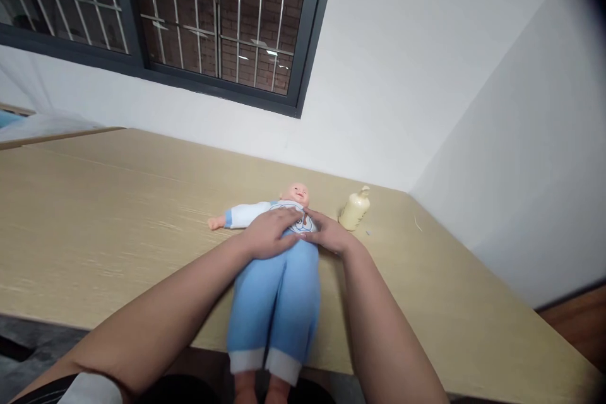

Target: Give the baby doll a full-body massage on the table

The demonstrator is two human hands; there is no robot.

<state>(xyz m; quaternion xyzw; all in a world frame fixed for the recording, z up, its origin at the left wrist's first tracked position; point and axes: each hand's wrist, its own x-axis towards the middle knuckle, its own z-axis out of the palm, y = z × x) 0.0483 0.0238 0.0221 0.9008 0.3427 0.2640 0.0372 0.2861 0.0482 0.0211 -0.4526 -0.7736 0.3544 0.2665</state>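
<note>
A baby doll [279,290] in a white top with a printed picture and light blue trousers lies on its back on the wooden table [142,221]. Its head points to the wall, and its feet hang past the near edge. My left hand [272,230] rests flat on the doll's belly with the fingers stretched out. From the other side, my right hand [329,231] lies against the doll's chest and side, fingers extended, the thumbs close together. One doll arm sticks out to the left; the other is hidden by my right hand.
A cream pump bottle [355,209] stands on the table to the right of the doll. Behind the table is a white wall [369,76] with a dark-framed barred window [299,44]. A small thin scrap [417,223] lies near the right edge.
</note>
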